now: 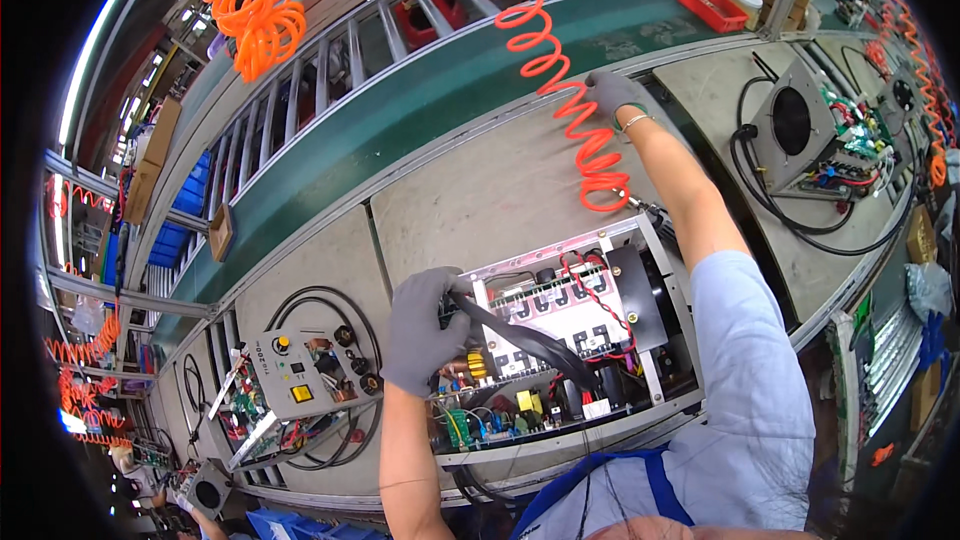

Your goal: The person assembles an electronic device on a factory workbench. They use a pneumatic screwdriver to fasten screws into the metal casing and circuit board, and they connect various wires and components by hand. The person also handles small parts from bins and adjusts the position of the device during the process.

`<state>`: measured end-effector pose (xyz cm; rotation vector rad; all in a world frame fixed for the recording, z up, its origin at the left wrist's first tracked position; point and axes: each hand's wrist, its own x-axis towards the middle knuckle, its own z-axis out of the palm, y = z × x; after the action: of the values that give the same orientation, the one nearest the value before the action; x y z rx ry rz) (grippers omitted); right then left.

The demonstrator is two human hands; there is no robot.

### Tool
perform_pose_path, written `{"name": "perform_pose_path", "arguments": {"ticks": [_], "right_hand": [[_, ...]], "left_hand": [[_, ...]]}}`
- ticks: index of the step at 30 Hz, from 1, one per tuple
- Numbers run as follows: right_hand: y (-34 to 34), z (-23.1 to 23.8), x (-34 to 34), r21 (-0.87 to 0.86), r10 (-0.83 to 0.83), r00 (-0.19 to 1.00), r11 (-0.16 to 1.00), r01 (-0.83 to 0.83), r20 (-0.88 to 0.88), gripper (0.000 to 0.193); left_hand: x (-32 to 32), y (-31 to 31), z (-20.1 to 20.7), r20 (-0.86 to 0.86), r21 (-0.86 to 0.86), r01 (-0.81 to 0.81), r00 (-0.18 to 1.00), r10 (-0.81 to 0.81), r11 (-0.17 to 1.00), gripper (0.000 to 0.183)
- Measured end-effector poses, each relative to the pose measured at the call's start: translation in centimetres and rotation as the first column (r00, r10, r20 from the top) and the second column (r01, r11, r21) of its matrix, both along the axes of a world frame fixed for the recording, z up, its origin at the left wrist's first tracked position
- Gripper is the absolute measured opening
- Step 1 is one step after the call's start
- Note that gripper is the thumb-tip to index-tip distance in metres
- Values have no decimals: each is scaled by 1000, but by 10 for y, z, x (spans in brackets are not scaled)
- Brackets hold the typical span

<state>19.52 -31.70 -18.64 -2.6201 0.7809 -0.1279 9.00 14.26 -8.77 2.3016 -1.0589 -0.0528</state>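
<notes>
An open metal chassis (655, 270) full of circuit boards, red wires and yellow parts lies on the grey bench in front of me. My left hand (425, 330), in a grey glove, grips the chassis's left end where a thick black cable (530, 340) crosses the boards. My right hand (612, 92), also gloved, is stretched far out to the edge of the green conveyor belt (420, 100), beside an orange coiled air hose (560, 90). What its fingers hold I cannot make out.
A second unit with a grey knob panel (290, 370) and black cables lies to my left. Another open unit with a round fan (792, 120) sits at right. A red tray (710, 2) rests beyond the belt. More orange hose coils (255, 20) hang overhead.
</notes>
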Motion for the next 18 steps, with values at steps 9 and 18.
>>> {"name": "perform_pose_path", "arguments": {"ticks": [9,18], "right_hand": [[-15,-31,6,-240,64,992,967,-87,-105,29],[-14,33,-95,338,-76,978,941,5,196,26]], "left_hand": [[-4,7,8,-109,20,2,994,0,1000,42],[6,12,-16,-296,-335,-125,955,21,934,32]]}}
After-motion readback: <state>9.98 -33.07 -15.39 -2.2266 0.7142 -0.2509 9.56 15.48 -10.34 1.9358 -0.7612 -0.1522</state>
